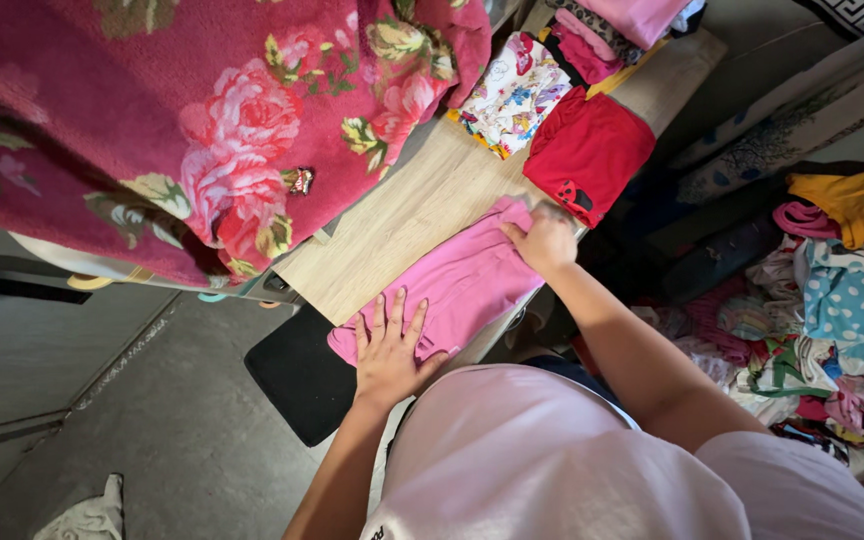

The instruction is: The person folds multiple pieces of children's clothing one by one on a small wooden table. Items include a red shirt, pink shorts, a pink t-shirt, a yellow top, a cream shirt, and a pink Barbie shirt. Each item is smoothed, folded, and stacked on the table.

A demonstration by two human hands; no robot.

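A pink garment [457,285] lies flat on a light wooden board [407,215]. My left hand [390,350] rests flat on its near end, fingers spread, holding nothing. At the garment's far corner my right hand [544,240] pinches the fabric edge. A folded red garment [588,150] lies just beyond my right hand, touching the pink one's corner. Further along sits a folded white floral-print garment [514,95].
A magenta blanket with rose print [192,130] hangs at the left over the board's edge. A heap of mixed clothes [832,300] lies at the right. More folded clothes [617,25] are stacked at the board's far end. A black mat [297,375] and a white rag [87,515] lie on the grey floor.
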